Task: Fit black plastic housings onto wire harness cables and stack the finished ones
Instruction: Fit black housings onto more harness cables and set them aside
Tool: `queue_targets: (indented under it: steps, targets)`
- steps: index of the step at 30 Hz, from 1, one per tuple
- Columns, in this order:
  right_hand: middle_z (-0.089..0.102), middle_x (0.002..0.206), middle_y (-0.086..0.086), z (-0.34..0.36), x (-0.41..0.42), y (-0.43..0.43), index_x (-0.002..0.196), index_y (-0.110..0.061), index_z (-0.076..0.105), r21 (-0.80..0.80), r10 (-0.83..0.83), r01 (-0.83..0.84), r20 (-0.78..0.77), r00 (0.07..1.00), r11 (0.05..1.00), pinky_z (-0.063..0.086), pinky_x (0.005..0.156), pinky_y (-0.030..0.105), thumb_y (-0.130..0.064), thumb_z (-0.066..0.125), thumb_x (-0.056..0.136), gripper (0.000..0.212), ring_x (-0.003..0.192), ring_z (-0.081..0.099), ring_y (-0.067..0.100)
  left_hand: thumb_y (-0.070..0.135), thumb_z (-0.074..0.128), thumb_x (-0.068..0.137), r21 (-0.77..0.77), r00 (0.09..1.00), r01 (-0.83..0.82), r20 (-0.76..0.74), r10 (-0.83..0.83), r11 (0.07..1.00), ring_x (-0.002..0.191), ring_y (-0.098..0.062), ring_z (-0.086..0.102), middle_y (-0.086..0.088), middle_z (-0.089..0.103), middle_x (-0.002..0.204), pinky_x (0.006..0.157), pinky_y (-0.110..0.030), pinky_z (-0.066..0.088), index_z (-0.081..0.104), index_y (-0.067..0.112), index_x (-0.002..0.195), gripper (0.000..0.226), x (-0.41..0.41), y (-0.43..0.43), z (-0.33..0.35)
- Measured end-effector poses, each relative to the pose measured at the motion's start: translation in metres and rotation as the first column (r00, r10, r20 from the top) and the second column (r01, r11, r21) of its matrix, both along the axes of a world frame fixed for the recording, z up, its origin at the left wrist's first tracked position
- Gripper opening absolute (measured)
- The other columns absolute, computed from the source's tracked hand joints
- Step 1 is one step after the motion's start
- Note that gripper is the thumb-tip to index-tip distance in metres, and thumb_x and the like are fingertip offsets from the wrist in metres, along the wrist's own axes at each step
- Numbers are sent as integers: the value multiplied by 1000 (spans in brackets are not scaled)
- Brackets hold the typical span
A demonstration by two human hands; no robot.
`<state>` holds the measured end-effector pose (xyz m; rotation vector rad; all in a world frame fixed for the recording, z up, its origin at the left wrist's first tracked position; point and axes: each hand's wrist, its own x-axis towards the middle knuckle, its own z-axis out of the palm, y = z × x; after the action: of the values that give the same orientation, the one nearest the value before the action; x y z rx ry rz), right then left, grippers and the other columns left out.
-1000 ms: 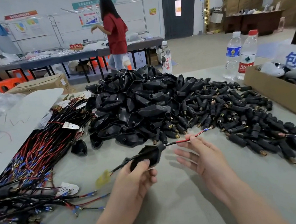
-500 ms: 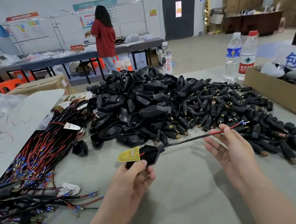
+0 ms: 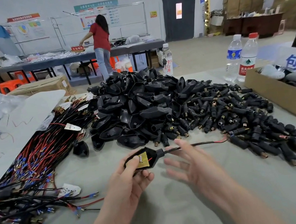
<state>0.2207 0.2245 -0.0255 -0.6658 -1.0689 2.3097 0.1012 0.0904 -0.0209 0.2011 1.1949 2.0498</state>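
1. Grey table (image 3: pixel 177 213): the housing (image 3: pixel 153 156) sits at 6 o'clock from the black pile (image 3: pixel 138 105).
2. Left hand (image 3: pixel 127 184) grips it; right hand (image 3: pixel 193 166) spreads loose beside the cable (image 3: pixel 202 143).
3. Press the board (image 3: pixel 145 161) flat before stacking.

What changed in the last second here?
The small yellow circuit board slid rightward into the black plastic housing as the right hand pulled the black cable, then let go, fingers spread. The left hand still holds the housing; the piles of black parts lie unchanged.
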Motion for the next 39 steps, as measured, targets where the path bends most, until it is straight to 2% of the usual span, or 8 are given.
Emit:
queue_targets:
  steps: [8,16,23,27,29,32,35,39]
  targets:
    - [75,110,8,-1,2,-6,97,-17,80,188,-15,16,-8,1000,982,60,70,32,-24,70,84,18,98,74,27,22,69,78,10,994,30,-101,-29,999,58,-14,60,-12,72,86,64,-30,59,74,14,107,30,3,-3,-1]
    - [77,96,5,3,5,3,107,-11,74,151,-106,107,-16,994,983,61,66,31,-27,64,93,23,91,75,28,19,65,86,-5,990,-8,-140,7,1000,56,-13,58,-11,71,82,62,-28,58,67,8,114,31,-4,-5,-1]
    - [77,98,9,5,12,20,113,-11,68,-86,-236,230,-66,970,969,62,61,32,-40,36,107,44,80,76,25,14,52,102,-150,890,-395,-307,337,906,45,-10,58,-5,71,72,54,-28,59,64,14,104,12,-28,-20,2]
    - [76,88,4,2,13,18,106,-11,69,-52,-252,251,-21,968,967,61,59,28,-25,49,105,24,71,74,19,15,47,103,-223,800,-566,-381,464,794,44,-8,56,-7,63,83,72,-39,55,59,13,116,18,-46,-32,1]
    - [74,85,2,0,13,17,105,-12,72,-7,-251,251,5,968,968,60,60,26,-20,55,102,18,70,72,15,21,46,101,-306,710,-665,-540,452,681,73,-18,64,-10,64,96,82,-43,49,54,12,126,28,-50,-39,-2]
    - [74,88,2,0,10,14,105,-11,73,52,-245,244,16,969,968,60,64,25,-19,58,100,18,75,72,16,24,44,92,-218,330,-869,-924,193,445,121,-29,44,-18,54,129,105,-49,32,49,8,134,46,-45,-44,-3]
    - [76,92,5,1,7,9,107,-11,72,88,-205,206,-16,979,975,60,67,24,-21,57,100,19,83,74,17,25,44,96,-101,149,-704,-989,7,703,124,-19,45,-7,57,131,109,-34,31,55,10,134,41,-17,-25,-4]
    - [76,98,12,7,6,2,107,-8,72,92,-76,87,-110,991,992,59,70,22,-26,60,92,26,88,75,19,33,42,101,-176,-90,-461,-966,-244,869,135,-19,47,1,56,141,111,-45,39,55,16,139,44,13,2,-18]
